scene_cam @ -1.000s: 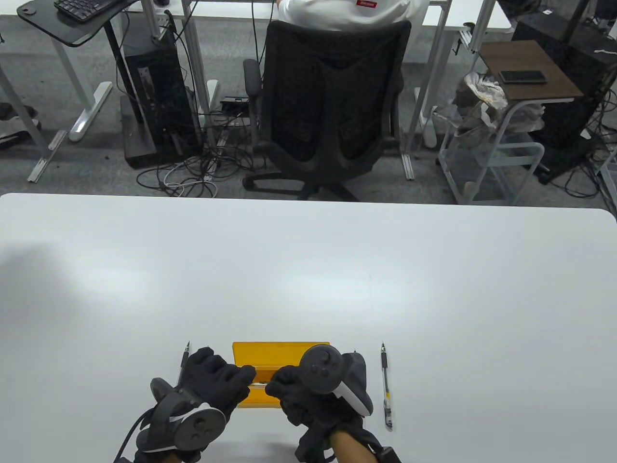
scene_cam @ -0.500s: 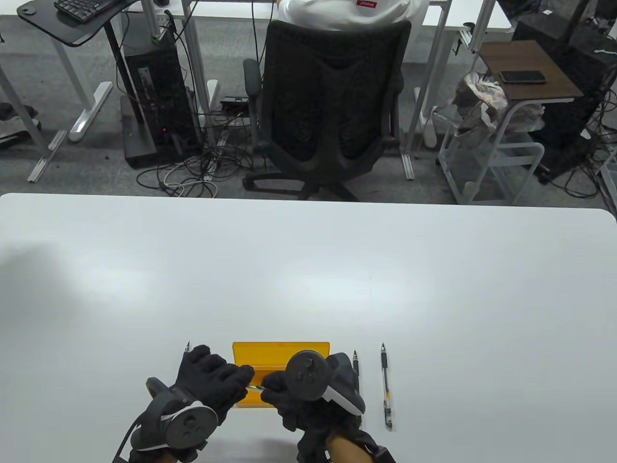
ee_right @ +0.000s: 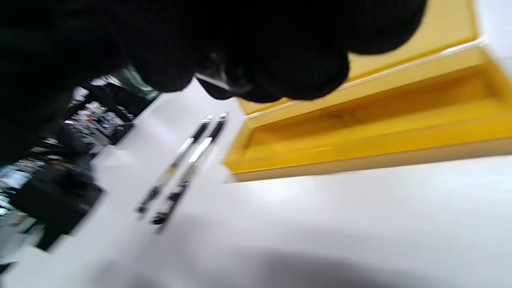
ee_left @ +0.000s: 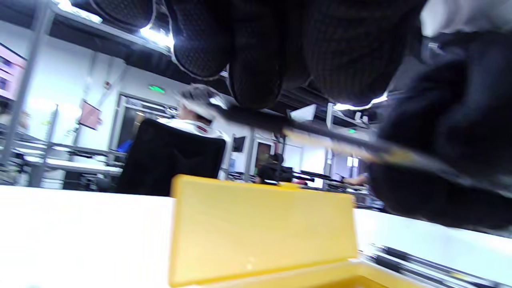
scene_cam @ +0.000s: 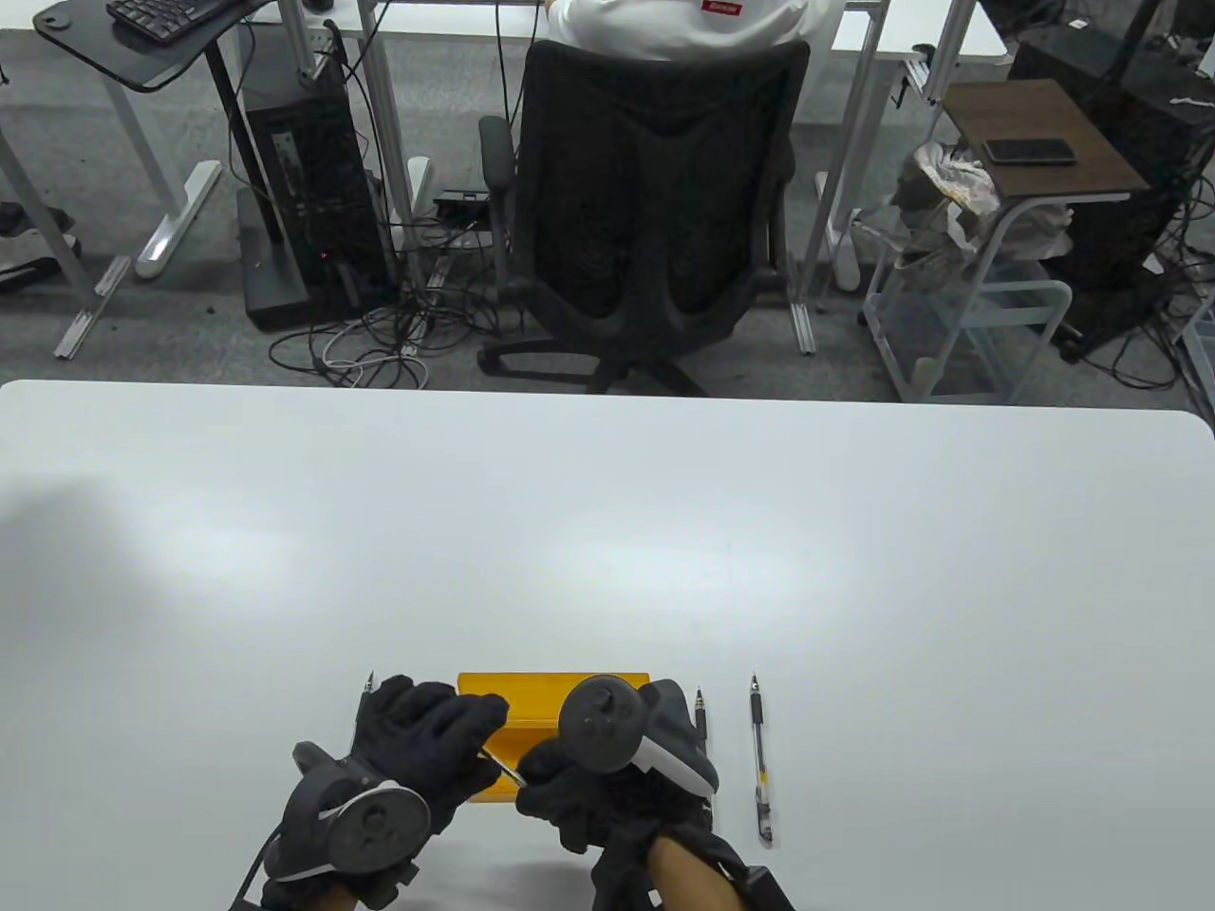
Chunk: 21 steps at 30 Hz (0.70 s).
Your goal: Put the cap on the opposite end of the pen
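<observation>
Now we have the pen (scene_cam: pixel 500 765) bridging both hands above the yellow case (scene_cam: pixel 532 695), its long axis slanting from our left hand (scene_cam: pixel 427 745) down to our right hand (scene_cam: pixel 570 792). Both pinch it; the cap stays hidden. No legible writing anywhere.

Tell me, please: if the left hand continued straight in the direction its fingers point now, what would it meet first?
Probably the right hand: the left hand points across the yellow box toward it, with the pen between them. Depth is unclear.

matt knit gloves (scene_cam: pixel 427 740), glossy yellow plastic case (scene_cam: pixel 541 691)
</observation>
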Motion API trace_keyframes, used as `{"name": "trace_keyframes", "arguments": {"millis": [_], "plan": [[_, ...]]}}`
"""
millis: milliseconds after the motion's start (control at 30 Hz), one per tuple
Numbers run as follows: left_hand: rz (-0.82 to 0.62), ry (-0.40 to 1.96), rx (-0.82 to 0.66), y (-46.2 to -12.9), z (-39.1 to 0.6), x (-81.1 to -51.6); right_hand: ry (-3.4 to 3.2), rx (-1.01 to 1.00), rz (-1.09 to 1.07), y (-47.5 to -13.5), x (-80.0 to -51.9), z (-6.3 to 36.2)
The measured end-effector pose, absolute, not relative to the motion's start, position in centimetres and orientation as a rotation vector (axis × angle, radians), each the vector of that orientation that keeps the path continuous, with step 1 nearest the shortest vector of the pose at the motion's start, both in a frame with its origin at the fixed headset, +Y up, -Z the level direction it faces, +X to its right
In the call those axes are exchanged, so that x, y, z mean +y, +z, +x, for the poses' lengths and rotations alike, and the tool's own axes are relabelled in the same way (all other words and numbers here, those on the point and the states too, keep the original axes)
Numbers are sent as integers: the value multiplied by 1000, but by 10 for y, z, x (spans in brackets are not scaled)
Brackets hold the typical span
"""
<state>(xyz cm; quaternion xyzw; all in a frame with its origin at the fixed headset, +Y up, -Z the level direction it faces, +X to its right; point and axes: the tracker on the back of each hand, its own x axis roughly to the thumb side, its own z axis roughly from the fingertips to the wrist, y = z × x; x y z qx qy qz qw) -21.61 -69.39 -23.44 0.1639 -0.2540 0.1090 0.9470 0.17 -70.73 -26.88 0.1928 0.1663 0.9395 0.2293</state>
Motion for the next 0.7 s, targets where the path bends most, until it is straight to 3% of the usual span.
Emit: {"name": "trace_keyframes", "arguments": {"millis": [167,400,567,700], "plan": [[323,398,-367,-238,-245,-694,2693,297,371,-274,-697,21],[246,328,-334,-243,-244,-702,2879,94,96,-274,-675,49],[189,299,-350,-245,-234,-710,3010,13,-478,-280,-679,98],[157,238,-361,-246,-228,-713,3003,340,-929,-289,-710,133]]}}
